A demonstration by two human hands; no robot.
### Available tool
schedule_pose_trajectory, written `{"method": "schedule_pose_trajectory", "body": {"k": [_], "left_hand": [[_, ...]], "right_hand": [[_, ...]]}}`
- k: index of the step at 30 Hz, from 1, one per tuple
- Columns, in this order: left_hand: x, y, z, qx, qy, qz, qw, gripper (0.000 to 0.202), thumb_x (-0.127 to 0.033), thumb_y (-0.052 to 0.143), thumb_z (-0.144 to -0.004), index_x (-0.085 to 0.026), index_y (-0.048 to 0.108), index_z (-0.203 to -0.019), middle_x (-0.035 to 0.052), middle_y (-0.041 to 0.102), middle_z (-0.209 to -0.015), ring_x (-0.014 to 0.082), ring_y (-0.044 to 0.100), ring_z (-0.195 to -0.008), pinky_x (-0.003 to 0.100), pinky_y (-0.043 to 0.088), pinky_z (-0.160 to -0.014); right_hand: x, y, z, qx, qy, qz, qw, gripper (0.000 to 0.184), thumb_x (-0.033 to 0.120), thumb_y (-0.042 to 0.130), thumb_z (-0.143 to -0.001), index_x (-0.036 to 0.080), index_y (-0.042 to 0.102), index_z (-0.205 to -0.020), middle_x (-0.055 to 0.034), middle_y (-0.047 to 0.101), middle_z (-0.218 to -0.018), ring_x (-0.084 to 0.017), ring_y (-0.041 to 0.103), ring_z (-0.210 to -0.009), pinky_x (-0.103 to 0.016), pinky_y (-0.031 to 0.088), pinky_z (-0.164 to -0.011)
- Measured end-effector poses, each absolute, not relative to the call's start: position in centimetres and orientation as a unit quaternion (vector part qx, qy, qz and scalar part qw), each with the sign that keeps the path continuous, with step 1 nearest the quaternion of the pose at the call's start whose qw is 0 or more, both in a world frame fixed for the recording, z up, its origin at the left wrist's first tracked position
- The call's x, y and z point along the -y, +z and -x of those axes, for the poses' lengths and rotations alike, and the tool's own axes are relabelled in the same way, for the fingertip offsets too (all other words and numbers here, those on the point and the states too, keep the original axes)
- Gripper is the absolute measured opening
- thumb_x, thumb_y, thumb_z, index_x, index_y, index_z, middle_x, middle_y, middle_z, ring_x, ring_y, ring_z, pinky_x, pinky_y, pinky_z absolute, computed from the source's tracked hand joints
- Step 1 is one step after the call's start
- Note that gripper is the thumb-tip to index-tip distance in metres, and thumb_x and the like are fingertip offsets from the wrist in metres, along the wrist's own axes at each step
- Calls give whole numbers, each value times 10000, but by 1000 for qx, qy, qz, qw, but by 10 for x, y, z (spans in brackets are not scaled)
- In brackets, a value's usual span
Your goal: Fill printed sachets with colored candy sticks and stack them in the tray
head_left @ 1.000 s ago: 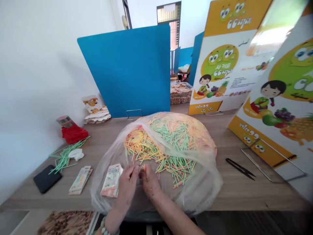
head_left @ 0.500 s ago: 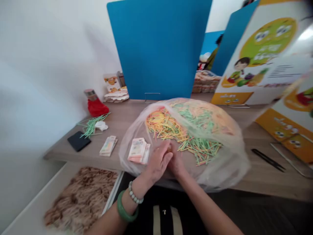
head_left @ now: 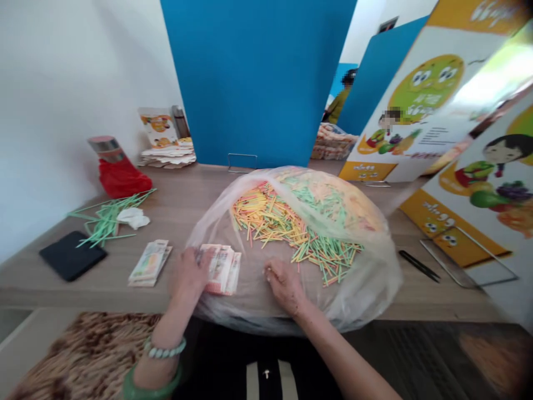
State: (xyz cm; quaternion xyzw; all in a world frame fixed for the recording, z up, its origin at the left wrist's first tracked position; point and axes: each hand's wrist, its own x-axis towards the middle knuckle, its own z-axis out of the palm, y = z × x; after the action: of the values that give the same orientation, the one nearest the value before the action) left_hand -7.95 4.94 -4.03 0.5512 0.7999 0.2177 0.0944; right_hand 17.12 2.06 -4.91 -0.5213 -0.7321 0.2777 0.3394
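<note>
A big clear plastic bag lies open on the wooden table, heaped with several thin yellow, orange and green sticks. My left hand rests on a stack of small printed packets lying on the bag's near left edge, fingers curled over the stack's left end. My right hand lies on the plastic just right of the packets, fingers pinched together at the sticks' near edge; what they hold is too small to make out.
A second packet stack, a black phone, loose green sticks, a crumpled white scrap and a red pouch lie left. Black scissors lie right. Blue dividers and printed cartons stand behind. A person is partly visible beyond the dividers.
My hands were pressed together over the sticks' near edge. They have parted: the left hand moved left onto the packet stack, the right stayed by the sticks. The view has shifted.
</note>
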Motion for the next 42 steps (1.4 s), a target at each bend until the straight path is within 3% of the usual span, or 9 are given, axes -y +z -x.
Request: {"method": "schedule_pose_trajectory", "body": {"k": [4, 9, 15, 18, 21, 28, 34, 38, 42], "left_hand": [[-53, -40, 87, -815, 166, -551, 76, 519, -552, 397, -898, -139, 652, -1083, 204, 647, -1075, 365, 621, -1004, 428, 471, -821], [-59, -33, 93, -808, 160, -551, 137, 469, -587, 567, -744, -154, 682, -881, 128, 689, -897, 330, 647, -850, 370, 478, -704], [-59, -30, 88, -822, 137, -548, 68, 627, -698, 546, -706, -145, 651, -982, 196, 647, -1029, 377, 628, -923, 402, 455, -696], [-55, -32, 86, -806, 200, -546, 111, 481, -628, 636, -642, -171, 627, -789, 102, 636, -810, 303, 608, -777, 353, 423, -647], [-52, -36, 88, -772, 319, -512, 200, 313, -465, 700, -590, -192, 557, -646, -8, 523, -594, 208, 520, -604, 298, 367, -565], [-43, -34, 94, -758, 370, -519, 139, 200, -347, 643, -732, -189, 601, -616, -2, 548, -711, 170, 524, -698, 289, 393, -689], [-31, -16, 94, -720, 299, -622, -72, 212, -248, 533, -896, -204, 689, -760, 55, 598, -817, 226, 555, -787, 331, 379, -726], [-31, -10, 89, -735, 317, -596, -60, 215, -289, 482, -970, -194, 641, -862, 50, 648, -812, 217, 586, -780, 308, 385, -705], [-40, -12, 80, -803, 204, -560, -17, 272, -329, 430, -1005, -193, 623, -870, 62, 675, -785, 229, 601, -730, 311, 347, -639]], "right_hand": [[-22, -54, -174, 742, 280, 494, 356, 161, 190, 394, -916, 223, 533, -842, -17, 594, -782, -175, 560, -767, -272, 393, -716], [-22, -55, -174, 766, 254, 493, 325, 143, 140, 427, -907, 215, 531, -843, -31, 625, -816, -188, 587, -818, -284, 388, -744], [-22, -50, -174, 773, 247, 511, 282, 145, 118, 446, -905, 204, 561, -885, -53, 668, -886, -196, 613, -885, -288, 412, -785], [-21, -50, -175, 777, 247, 511, 272, 166, 143, 424, -917, 199, 576, -879, -70, 674, -888, -208, 613, -887, -305, 423, -791], [-19, -53, -177, 773, 249, 506, 293, 190, 172, 396, -921, 197, 580, -883, -87, 678, -900, -220, 616, -890, -328, 438, -809], [-20, -57, -177, 778, 246, 475, 329, 200, 203, 373, -909, 206, 570, -875, -65, 652, -806, -226, 619, -798, -339, 452, -745], [-16, -61, -178, 751, 256, 493, 356, 242, 251, 387, -905, 193, 614, -968, -90, 701, -910, -247, 651, -892, -374, 478, -813], [-15, -49, -170, 722, 290, 512, 364, 298, 299, 398, -909, 185, 623, -1067, -78, 689, -885, -234, 647, -846, -357, 480, -768], [-16, -33, -151, 707, 383, 488, 340, 313, 303, 405, -912, 194, 614, -1117, 0, 593, -699, -178, 581, -680, -291, 432, -640]]}}
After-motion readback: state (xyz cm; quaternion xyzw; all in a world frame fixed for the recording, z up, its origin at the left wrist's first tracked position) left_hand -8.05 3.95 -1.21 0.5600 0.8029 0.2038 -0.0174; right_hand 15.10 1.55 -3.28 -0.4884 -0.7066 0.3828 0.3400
